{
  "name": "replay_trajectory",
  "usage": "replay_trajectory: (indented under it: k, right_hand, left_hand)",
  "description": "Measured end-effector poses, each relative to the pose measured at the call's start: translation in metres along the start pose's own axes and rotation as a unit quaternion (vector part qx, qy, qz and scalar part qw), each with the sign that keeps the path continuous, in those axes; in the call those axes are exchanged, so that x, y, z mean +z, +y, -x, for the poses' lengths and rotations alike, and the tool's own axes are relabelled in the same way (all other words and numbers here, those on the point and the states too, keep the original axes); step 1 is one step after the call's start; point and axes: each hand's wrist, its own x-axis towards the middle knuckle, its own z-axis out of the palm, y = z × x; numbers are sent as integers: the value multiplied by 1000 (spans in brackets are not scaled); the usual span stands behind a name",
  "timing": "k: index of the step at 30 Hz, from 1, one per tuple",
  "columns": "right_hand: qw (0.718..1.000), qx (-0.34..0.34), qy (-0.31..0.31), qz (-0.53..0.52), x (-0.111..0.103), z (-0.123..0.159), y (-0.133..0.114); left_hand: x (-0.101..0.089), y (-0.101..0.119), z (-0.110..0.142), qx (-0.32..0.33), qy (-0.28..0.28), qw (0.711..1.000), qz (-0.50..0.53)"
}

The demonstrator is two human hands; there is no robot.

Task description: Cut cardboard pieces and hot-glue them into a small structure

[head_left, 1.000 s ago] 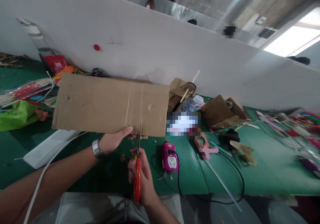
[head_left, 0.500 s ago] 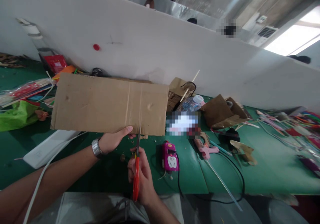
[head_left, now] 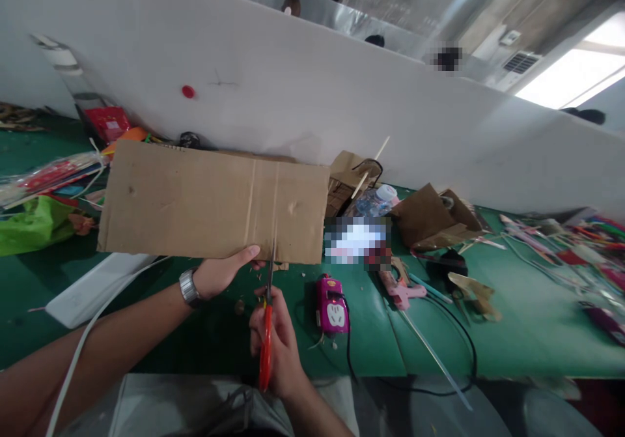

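Note:
A long brown cardboard sheet (head_left: 195,202) is held upright above the green table (head_left: 512,333). My left hand (head_left: 222,274), with a metal watch on its wrist, grips the sheet's lower edge, thumb on the front face. My right hand (head_left: 278,349) is closed around red-handled scissors (head_left: 266,333). The blades point up into the bottom edge of the cardboard, beside a vertical crease and just right of my left thumb.
A pink glue gun (head_left: 332,305) with a black cord lies right of my right hand. Another glue gun (head_left: 401,290), brown cardboard scraps (head_left: 434,219), sticks and craft clutter lie to the right. A white board (head_left: 92,287) and a green bag (head_left: 32,223) lie left. A white partition (head_left: 303,92) stands behind.
The scissor blades have pushed slightly further up into the cardboard's lower edge. The sheet has shifted a little to the left. Both hands keep their grips.

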Motion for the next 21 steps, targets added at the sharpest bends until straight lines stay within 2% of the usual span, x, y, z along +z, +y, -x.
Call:
replay_trajectory:
  k: [4, 13, 21]
  right_hand:
    - [1000, -3, -10, 10, 0, -1, -1]
    - [1000, 7, -12, -4, 1, 0, -3]
    - [1000, -8, -19, 13, -2, -1, 3]
  left_hand:
    - [0, -1, 0, 14, 0, 1000, -11]
    - [1, 0, 0, -20, -2, 1000, -5]
    - [0, 0, -1, -5, -1, 1000, -22]
